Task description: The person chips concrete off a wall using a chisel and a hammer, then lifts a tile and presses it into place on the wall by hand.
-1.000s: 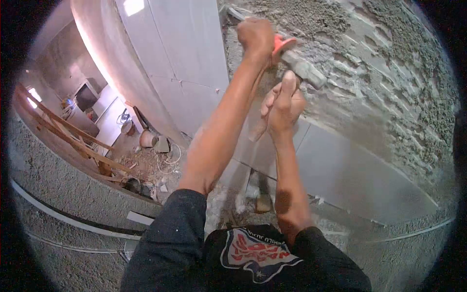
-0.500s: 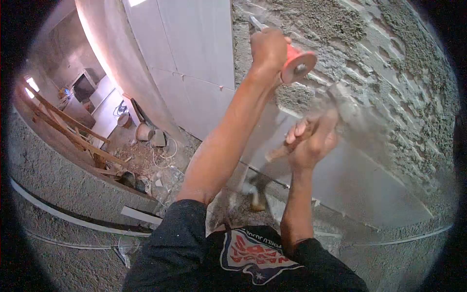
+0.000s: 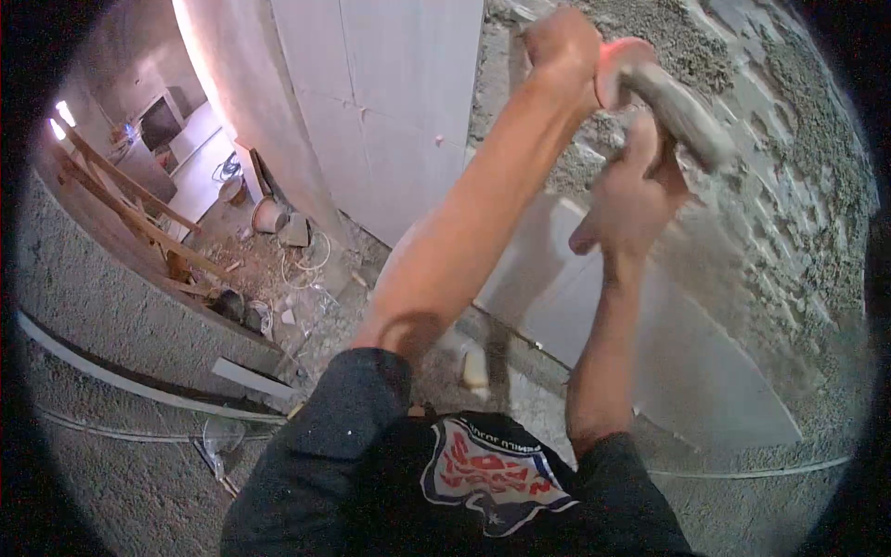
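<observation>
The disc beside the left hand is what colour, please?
The disc is orange-red in the head view.

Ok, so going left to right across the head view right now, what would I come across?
Wooden beams, bucket, upright pale panels, left hand, red guard, blurred hammer head. The right hand overlaps those last ones, so I left it out.

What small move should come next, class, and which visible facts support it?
Probably the right hand should draw the hammer back slightly: its head overlaps the chisel's red guard in this view, leaving little apparent room for another blow. The left hand has a closed grip around the chisel, so it could likely stay put.
</observation>
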`<state>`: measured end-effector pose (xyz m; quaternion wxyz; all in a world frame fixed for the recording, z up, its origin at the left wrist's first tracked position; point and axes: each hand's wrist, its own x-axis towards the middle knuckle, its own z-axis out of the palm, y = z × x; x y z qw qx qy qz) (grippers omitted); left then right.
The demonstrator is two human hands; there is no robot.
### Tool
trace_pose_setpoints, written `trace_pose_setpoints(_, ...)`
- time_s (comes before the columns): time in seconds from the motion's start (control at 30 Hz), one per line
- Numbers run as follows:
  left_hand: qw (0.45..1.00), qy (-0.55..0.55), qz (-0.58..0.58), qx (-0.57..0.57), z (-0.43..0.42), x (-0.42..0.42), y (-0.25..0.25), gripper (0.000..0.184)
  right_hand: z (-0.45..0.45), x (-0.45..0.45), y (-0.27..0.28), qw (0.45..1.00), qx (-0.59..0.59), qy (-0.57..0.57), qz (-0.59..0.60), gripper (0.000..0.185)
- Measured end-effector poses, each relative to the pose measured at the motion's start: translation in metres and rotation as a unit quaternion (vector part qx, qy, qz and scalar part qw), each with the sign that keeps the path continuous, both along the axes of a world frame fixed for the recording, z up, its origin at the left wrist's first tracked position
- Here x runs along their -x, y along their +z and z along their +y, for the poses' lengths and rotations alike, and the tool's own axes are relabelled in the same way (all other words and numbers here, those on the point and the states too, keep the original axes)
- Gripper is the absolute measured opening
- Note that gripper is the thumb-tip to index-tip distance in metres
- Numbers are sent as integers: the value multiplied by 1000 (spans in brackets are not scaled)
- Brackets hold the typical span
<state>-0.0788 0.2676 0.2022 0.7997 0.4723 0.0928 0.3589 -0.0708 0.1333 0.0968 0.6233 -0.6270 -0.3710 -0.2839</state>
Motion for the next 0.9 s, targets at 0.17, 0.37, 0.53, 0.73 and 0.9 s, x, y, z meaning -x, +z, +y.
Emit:
trace_pose_setpoints(0.17,985,116,-78,-98,65,-90,-61,24,10,18,-16,957,-205,118,167,47)
trace_pose_setpoints(0.37,993,116,10,-17,30,-25,-38,26,6,14,-12,970,-107,142,163,38)
trace_pose_setpoints(0.53,995,75,27,65,6,-3,-92,28,-28,42,-80,925,-134,167,314,41)
trace_pose_setpoints(0.73,994,44,76,-61,4,32,-284,30,-81,72,-148,878,-102,111,455,45)
trace_pose_setpoints(0.9,953,-40,173,246,-46,135,-349,37,-123,81,-215,874,-48,67,480,44)
